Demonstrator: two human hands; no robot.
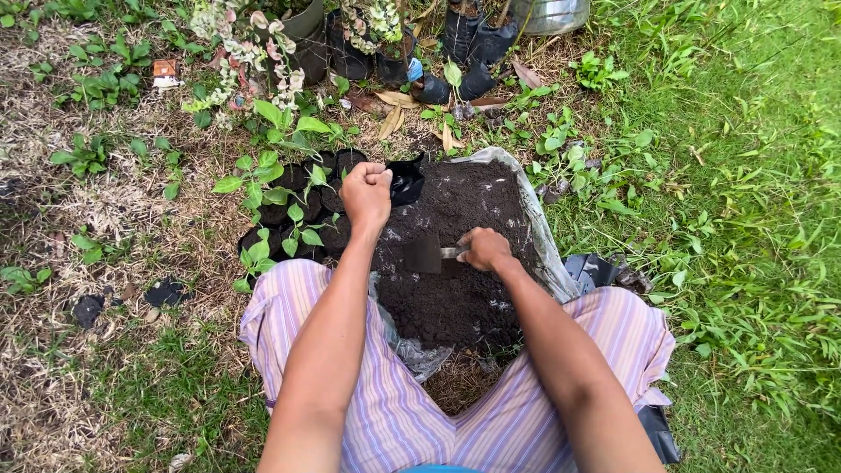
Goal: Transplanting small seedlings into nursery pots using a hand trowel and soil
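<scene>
A pile of dark soil [464, 219] lies on a clear plastic sheet [539, 232] on the ground in front of me. My right hand [484, 249] grips the handle of a small trowel [427, 254], whose flat blade rests on the soil. My left hand [367, 193] is closed around the rim of a black nursery bag [405, 180], holding it up at the soil's far left edge. My knees, in striped purple trousers [289, 307], sit either side of the pile.
Several black bags with green seedlings [293, 210] stand left of the soil. More potted plants [350, 44] and a metal pot [550, 13] line the far edge. Spare black bags [596, 270] lie at the right, grass beyond.
</scene>
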